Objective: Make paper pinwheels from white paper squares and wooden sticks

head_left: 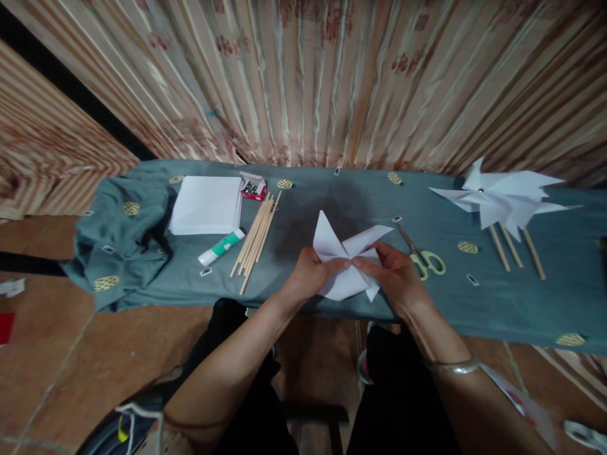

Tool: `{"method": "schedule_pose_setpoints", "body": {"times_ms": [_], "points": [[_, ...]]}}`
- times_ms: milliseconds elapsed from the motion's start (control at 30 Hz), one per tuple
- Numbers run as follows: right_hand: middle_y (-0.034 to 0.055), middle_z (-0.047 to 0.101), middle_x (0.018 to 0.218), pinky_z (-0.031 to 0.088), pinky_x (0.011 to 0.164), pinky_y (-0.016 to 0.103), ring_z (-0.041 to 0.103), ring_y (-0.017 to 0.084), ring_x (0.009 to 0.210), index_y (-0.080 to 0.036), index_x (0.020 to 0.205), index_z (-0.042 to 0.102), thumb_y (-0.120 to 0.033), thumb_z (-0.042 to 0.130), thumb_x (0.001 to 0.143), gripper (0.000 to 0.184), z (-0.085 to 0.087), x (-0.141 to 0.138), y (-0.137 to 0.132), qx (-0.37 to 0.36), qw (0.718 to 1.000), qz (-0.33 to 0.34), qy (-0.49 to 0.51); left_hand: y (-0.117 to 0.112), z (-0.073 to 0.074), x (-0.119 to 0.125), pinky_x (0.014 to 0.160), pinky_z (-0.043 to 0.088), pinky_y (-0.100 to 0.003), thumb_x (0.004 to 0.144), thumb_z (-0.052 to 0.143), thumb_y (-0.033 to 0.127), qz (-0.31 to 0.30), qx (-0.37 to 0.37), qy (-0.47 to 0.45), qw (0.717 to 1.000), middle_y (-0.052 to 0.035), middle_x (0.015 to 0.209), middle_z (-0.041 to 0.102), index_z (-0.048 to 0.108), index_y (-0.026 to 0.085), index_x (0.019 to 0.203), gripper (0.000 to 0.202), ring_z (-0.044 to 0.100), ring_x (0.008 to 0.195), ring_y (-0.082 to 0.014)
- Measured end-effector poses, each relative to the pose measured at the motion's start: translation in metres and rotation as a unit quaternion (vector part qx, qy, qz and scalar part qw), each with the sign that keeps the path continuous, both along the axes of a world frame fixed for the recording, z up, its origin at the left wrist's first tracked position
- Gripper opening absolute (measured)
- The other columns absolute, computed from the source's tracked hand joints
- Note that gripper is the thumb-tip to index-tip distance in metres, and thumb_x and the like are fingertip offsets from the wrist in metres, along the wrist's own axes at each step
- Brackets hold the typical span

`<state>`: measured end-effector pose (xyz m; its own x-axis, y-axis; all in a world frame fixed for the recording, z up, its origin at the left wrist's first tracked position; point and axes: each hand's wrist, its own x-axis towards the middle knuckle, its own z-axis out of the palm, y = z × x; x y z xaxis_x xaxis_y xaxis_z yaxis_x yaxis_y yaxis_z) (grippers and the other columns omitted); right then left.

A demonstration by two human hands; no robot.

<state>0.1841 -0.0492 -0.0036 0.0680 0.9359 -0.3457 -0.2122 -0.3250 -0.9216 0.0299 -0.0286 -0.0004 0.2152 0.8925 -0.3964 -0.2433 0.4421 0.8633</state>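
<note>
Cloth-covered table [512,309], grey-green fabric [128,253] bunched at left end. Carried, left to right: white paper stack [206,205], glue stick [221,246], open red box [253,188], loose wooden sticks [257,237], scissors [422,253], white pinwheels [515,193] in a cluster.

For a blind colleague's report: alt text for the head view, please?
A person's left hand and right hand hold a white paper pinwheel at its centre over a blue-green cloth. Left of it lie white sheets, an open box, a green tube and wooden sticks; right, scissors and pinwheels on sticks.
</note>
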Motion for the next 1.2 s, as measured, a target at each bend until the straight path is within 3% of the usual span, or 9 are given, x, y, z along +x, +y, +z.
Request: {"method": "schedule_pose_setpoints", "body": {"times_ms": [267, 467, 733, 900, 1000, 1100, 1200], "points": [[-0.0021, 0.072, 0.074, 0.048, 0.057, 0.025, 0.061, 0.013, 0.060, -0.019, 0.087, 0.069, -0.037, 0.089, 0.055, 0.041, -0.002, 0.000, 0.008, 0.013, 1.000, -0.003, -0.004, 0.009, -0.002, 0.000, 0.062, 0.049, -0.026, 0.054, 0.081, 0.021, 0.004, 0.009, -0.007, 1.000, -0.0050, 0.070, 0.074, 0.076, 0.011, 0.073, 0.022, 0.063, 0.062, -0.0150], [0.0002, 0.076, 0.085, 0.053, 0.069, 0.029, 0.066, 0.016, 0.072, -0.021, 0.095, 0.071, -0.034, 0.088, 0.057, 0.043, -0.004, -0.001, 0.014, 0.011, 1.000, -0.001, 0.026, 0.013, -0.004, -0.001, 0.066, 0.051, -0.028, 0.055, 0.082, 0.022, 0.011, 0.017, -0.008, 1.000, -0.0061, 0.074, 0.076, 0.077, 0.011, 0.076, 0.024, 0.064, 0.064, -0.0164], [0.0001, 0.076, 0.088, 0.055, 0.069, 0.031, 0.069, 0.019, 0.075, -0.023, 0.094, 0.071, -0.041, 0.087, 0.059, 0.043, -0.005, -0.002, 0.020, 0.016, 1.000, 0.011, 0.007, 0.024, -0.011, -0.002, 0.062, 0.049, -0.027, 0.056, 0.081, 0.026, 0.038, 0.033, -0.012, 0.999, -0.0061, 0.071, 0.075, 0.077, 0.010, 0.073, 0.023, 0.063, 0.061, -0.0157], [-0.0002, 0.074, 0.076, 0.053, 0.059, 0.026, 0.066, 0.015, 0.064, -0.023, 0.096, 0.072, -0.048, 0.084, 0.066, 0.041, -0.001, 0.008, 0.026, 0.023, 0.998, -0.052, -0.010, 0.030, -0.013, -0.008, 0.062, 0.048, -0.028, 0.056, 0.080, 0.026, 0.057, 0.022, -0.046, 0.997, -0.0053, 0.068, 0.073, 0.076, 0.010, 0.069, 0.021, 0.061, 0.059, -0.0152], [0.0007, 0.074, 0.077, 0.054, 0.064, 0.027, 0.066, 0.014, 0.067, -0.022, 0.093, 0.074, -0.049, 0.081, 0.069, 0.037, -0.006, 0.018, 0.032, 0.044, 0.994, -0.095, -0.011, 0.031, -0.013, -0.014, 0.062, 0.047, -0.027, 0.058, 0.079, 0.027, 0.051, 0.013, -0.047, 0.998, -0.0045, 0.068, 0.073, 0.076, 0.011, 0.070, 0.020, 0.061, 0.060, -0.0150], [0.0015, 0.074, 0.079, 0.056, 0.071, 0.031, 0.067, 0.015, 0.071, -0.023, 0.087, 0.076, -0.043, 0.086, 0.062, 0.033, -0.007, 0.024, 0.039, 0.051, 0.987, -0.135, -0.066, 0.032, -0.014, -0.020, 0.062, 0.047, -0.027, 0.058, 0.079, 0.026, 0.060, 0.000, -0.058, 0.997, -0.0037, 0.067, 0.072, 0.076, 0.011, 0.070, 0.019, 0.061, 0.061, -0.0148], [0.0008, 0.072, 0.080, 0.055, 0.084, 0.038, 0.066, 0.016, 0.074, -0.026, 0.076, 0.077, -0.038, 0.087, 0.059, 0.023, 0.014, 0.021, 0.043, 0.118, 0.968, -0.193, -0.110, 0.033, -0.017, -0.022, 0.062, 0.047, -0.027, 0.059, 0.076, 0.023, 0.072, -0.016, -0.076, 0.994, -0.0031, 0.067, 0.072, 0.076, 0.012, 0.069, 0.015, 0.060, 0.060, -0.0149]]}}
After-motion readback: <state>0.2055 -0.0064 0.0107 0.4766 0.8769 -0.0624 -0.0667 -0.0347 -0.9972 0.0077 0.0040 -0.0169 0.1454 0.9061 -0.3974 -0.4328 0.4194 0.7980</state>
